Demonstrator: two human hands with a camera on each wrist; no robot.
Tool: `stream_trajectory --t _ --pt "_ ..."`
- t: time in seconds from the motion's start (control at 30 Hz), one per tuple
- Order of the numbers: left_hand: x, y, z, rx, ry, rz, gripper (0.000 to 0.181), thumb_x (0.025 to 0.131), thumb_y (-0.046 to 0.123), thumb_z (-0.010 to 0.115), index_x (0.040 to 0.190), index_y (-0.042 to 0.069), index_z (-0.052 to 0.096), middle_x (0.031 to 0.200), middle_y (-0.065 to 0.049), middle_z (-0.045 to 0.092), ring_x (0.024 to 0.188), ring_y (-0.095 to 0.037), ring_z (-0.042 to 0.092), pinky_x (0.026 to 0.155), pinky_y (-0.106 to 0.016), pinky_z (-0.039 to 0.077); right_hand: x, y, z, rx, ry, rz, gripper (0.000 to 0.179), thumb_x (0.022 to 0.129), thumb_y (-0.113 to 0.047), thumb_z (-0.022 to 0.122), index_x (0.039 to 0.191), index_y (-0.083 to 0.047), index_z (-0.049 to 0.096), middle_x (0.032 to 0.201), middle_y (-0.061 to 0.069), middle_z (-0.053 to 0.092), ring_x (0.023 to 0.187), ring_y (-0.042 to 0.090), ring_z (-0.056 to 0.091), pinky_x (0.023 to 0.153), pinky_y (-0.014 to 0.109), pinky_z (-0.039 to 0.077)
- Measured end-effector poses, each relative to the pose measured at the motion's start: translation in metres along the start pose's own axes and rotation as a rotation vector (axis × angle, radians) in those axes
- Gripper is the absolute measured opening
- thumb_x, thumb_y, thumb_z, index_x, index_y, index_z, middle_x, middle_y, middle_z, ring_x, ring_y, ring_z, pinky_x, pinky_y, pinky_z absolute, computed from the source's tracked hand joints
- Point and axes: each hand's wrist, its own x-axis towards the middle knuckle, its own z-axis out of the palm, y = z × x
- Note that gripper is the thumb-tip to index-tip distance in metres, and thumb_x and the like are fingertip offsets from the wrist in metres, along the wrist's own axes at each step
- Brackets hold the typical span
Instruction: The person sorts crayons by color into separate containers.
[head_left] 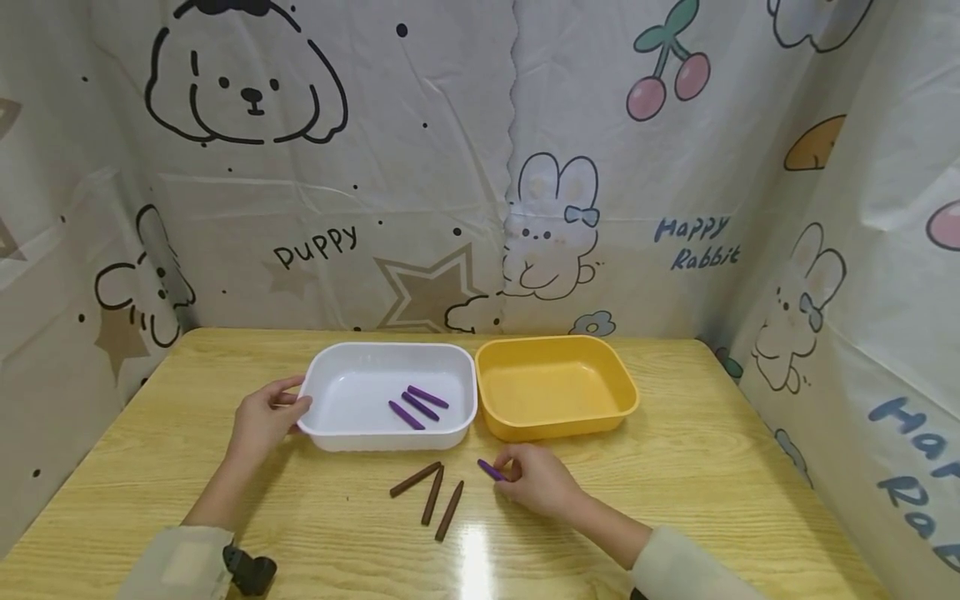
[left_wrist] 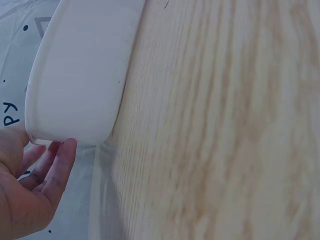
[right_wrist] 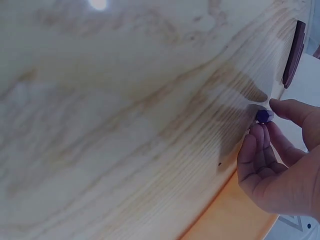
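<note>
My right hand [head_left: 542, 481] pinches a purple crayon [head_left: 491, 470] between thumb and fingers, low over the table in front of the yellow tray [head_left: 555, 431]. In the right wrist view the crayon's flat, six-sided end [right_wrist: 263, 116] shows at the fingertips. At the far left, my left hand [head_left: 264, 417] grips the end wall of a white tray [head_left: 390, 442], thumb at the rim and fingers against the outside. Inside that tray lie three purple crayons [head_left: 420, 406]. Three brown crayons [head_left: 432, 495] lie loose on the table between the hands.
Both trays stand side by side at the back of the wooden table [head_left: 712, 500], nearly touching. A printed cloth [head_left: 420, 192] hangs behind and along the sides. Bright glare falls on the tabletop near the front.
</note>
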Motion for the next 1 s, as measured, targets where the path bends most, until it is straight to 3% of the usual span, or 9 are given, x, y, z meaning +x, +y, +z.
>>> stream_trajectory --t 0.37,1.0 --pt "-0.002 0.001 0.0 0.003 -0.004 -0.004 0.047 0.09 0.017 0.062 0.132 -0.002 0.05 0.11 -0.027 0.059 0.072 -0.002 0.06 0.062 -0.024 0.059 0.0 -0.003 -0.005 -0.08 0.023 -0.022 0.013 0.079 -0.013 0.07 0.092 -0.012 0.069 0.066 -0.007 0.054 0.057 0.006 0.045 0.048 0.018 0.038" --pt "-0.002 0.002 0.0 -0.007 -0.005 -0.002 0.047 0.089 0.016 0.062 0.131 -0.002 0.05 0.11 -0.026 0.059 0.072 -0.001 0.06 0.063 -0.023 0.059 0.005 -0.028 -0.04 -0.018 0.08 -0.065 0.012 0.078 -0.008 0.071 0.09 -0.009 0.069 0.068 -0.003 0.055 0.054 0.008 0.042 0.044 0.016 0.035"
